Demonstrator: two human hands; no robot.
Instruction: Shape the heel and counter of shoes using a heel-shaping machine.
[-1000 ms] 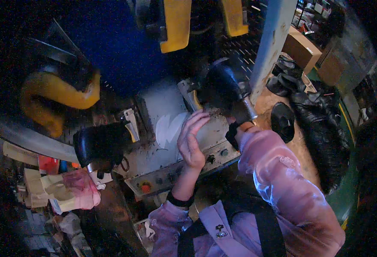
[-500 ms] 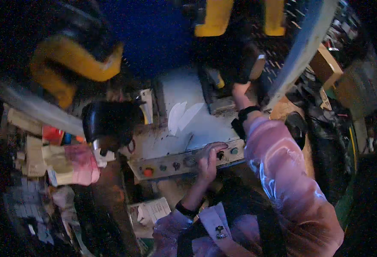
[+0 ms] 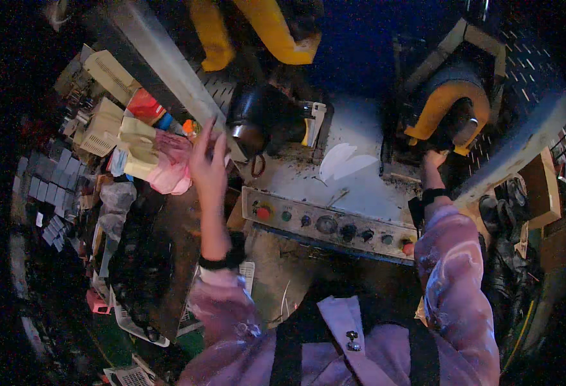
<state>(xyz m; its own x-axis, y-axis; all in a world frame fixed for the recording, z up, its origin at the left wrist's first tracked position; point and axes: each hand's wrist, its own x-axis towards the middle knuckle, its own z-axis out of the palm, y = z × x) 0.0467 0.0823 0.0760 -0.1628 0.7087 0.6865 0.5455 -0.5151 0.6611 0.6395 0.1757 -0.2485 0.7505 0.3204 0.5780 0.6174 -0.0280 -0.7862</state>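
My left hand (image 3: 209, 164) is raised on the left with its fingers stretched out, holding nothing. It is beside a grey bar (image 3: 167, 61) and in front of a pink cloth (image 3: 173, 157). My right hand (image 3: 433, 159) reaches to the machine's right station, its fingers closed at the lower edge of a dark piece (image 3: 466, 122) and partly hidden. A yellow U-shaped clamp (image 3: 434, 106) surrounds that piece. On the left station sits a glossy black rounded piece (image 3: 257, 119), like a shoe upper, below a raised yellow clamp (image 3: 215, 35).
A control panel (image 3: 328, 225) with knobs and red buttons runs along the machine's front. White flat shapes (image 3: 347, 164) lie on its grey top. Beige baskets (image 3: 102, 128) and a red item (image 3: 144, 103) are at left; a cardboard box (image 3: 540, 193) is at right.
My left hand has left the control panel and moved left, up beside the pink cloth. The right yellow clamp has come down around the dark piece. My right hand stays there; the view has shifted.
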